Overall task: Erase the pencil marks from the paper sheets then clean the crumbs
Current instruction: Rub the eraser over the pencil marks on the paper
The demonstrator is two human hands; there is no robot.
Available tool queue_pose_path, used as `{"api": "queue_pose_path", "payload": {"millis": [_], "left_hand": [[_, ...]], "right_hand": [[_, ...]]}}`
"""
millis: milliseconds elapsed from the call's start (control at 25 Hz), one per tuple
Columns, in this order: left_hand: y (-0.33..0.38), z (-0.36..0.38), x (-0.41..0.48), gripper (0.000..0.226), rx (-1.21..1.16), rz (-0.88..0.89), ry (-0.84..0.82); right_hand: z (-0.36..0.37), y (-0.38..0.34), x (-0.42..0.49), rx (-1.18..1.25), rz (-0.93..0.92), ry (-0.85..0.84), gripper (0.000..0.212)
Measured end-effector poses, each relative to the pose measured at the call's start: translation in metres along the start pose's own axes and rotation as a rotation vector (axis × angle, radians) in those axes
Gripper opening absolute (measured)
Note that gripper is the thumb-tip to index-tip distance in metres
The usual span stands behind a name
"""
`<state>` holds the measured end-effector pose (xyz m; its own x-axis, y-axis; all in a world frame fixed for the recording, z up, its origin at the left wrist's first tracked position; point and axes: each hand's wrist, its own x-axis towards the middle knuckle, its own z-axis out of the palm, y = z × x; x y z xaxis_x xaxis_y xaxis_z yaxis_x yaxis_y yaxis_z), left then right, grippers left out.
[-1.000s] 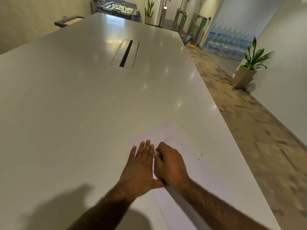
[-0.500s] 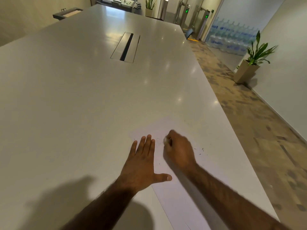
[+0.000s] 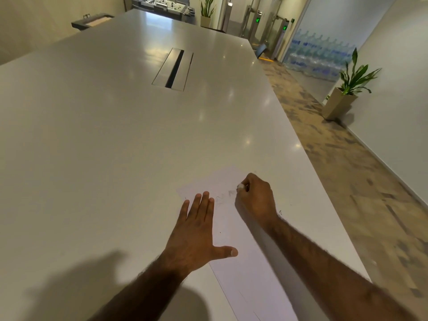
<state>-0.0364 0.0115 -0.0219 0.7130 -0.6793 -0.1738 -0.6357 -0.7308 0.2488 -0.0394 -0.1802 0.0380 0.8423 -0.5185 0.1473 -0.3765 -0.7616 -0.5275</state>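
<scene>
The paper sheet (image 3: 245, 269) is laid flat on the bench (image 3: 104, 158), at the near end and close to the right edge. The left grip (image 3: 196, 230) is pressed flat on the left part of the sheet. Its fingers are held straight and close together, the thumb is spread to the right, and nothing is grasped. The outermost finger is placed at the sheet's left edge.

The right grip (image 3: 254, 198) is clenched around a small white eraser (image 3: 240, 186). Only the eraser's tip is exposed, between thumb and forefinger on the left side of the grip. The tip is held down at the far part of the sheet; actual contact with the paper cannot be confirmed. Faint grey pencil marks (image 3: 223, 196) are seen just left of the eraser tip, between the two grips. The grips are near each other but not touching.

A few dark crumbs (image 3: 280, 213) are scattered just right of the right wrist. Thin lines run across the near end of the sheet; whether a second sheet is stacked there cannot be told.

A recessed cable slot (image 3: 174, 68) is set into the middle of the bench, well apart from the sheet. On the floor to the right, a potted plant (image 3: 347, 89) is placed against the wall, and stacked water bottles (image 3: 319, 56) are seen beyond it.
</scene>
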Motion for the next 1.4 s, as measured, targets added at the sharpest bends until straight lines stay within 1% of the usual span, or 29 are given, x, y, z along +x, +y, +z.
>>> {"api": "queue_pose_path", "payload": {"millis": [80,160,200,360,400,560,600,720,760,840,920,960,1000,1040,1120,1160,1200,1320,1360,1400], "left_hand": [[0.002,0.0,-0.001,0.138,-0.007,0.009,0.017],[0.001,0.001,-0.001,0.135,0.011,0.015,0.066],[0.001,0.0,-0.001,0.134,0.01,0.016,0.065],[0.001,-0.002,-0.001,0.135,-0.017,0.004,0.009],[0.001,-0.002,-0.002,0.136,-0.019,0.004,0.008],[0.001,0.001,-0.002,0.133,-0.011,0.009,0.039],[0.0,0.002,-0.001,0.134,-0.019,0.009,0.032],[0.001,0.001,0.0,0.139,-0.033,-0.001,0.005],[0.001,0.0,0.0,0.14,-0.031,-0.003,0.003],[0.001,0.0,-0.002,0.139,-0.023,-0.005,0.012],[0.001,0.001,-0.002,0.136,0.003,0.001,0.041],[0.0,0.002,-0.001,0.136,0.004,-0.002,0.045],[0.0,0.002,0.0,0.137,-0.005,-0.006,0.034],[0.0,0.001,0.0,0.138,-0.013,-0.01,0.016],[0.0,0.0,-0.001,0.137,-0.017,-0.014,0.004],[0.0,-0.001,-0.002,0.136,-0.018,-0.012,0.009],[0.001,-0.001,-0.002,0.135,-0.018,-0.008,0.012],[0.001,0.001,-0.001,0.131,0.019,0.001,0.05],[0.0,0.002,-0.001,0.131,0.017,-0.001,0.052],[0.0,0.002,0.0,0.132,0.003,-0.004,0.044]], "right_hand": [[0.012,-0.01,-0.013,0.031,-0.088,0.0,0.018],[0.029,-0.022,-0.043,-0.002,-0.202,-0.078,0.018],[0.031,-0.02,-0.044,-0.026,-0.221,-0.089,0.016],[0.004,-0.005,0.008,-0.081,-0.021,-0.008,0.012],[0.002,-0.005,0.011,-0.072,-0.031,-0.011,0.012],[0.026,-0.016,-0.035,-0.111,-0.266,-0.113,0.015],[0.024,-0.013,-0.031,-0.118,-0.253,-0.104,0.015],[0.003,-0.002,0.007,-0.131,-0.068,-0.017,0.013],[0.001,-0.001,0.011,-0.11,-0.053,-0.006,0.013],[0.012,-0.009,-0.009,-0.055,-0.145,-0.039,0.014],[0.029,-0.013,-0.051,-0.086,-0.284,-0.098,0.019],[0.03,-0.008,-0.052,-0.112,-0.317,-0.091,0.02],[0.025,-0.003,-0.04,-0.125,-0.281,-0.065,0.02],[0.018,0.002,-0.019,-0.149,-0.198,-0.03,0.018],[-0.003,0.005,0.01,-0.125,-0.044,-0.029,0.014],[-0.004,0.004,0.012,-0.099,-0.043,-0.04,0.013],[0.001,-0.002,0.002,-0.074,-0.087,-0.051,0.014],[0.026,-0.013,-0.053,-0.074,-0.297,-0.113,0.022],[0.027,-0.011,-0.054,-0.088,-0.316,-0.108,0.024],[0.027,-0.007,-0.041,-0.104,-0.28,-0.08,0.023]]}}
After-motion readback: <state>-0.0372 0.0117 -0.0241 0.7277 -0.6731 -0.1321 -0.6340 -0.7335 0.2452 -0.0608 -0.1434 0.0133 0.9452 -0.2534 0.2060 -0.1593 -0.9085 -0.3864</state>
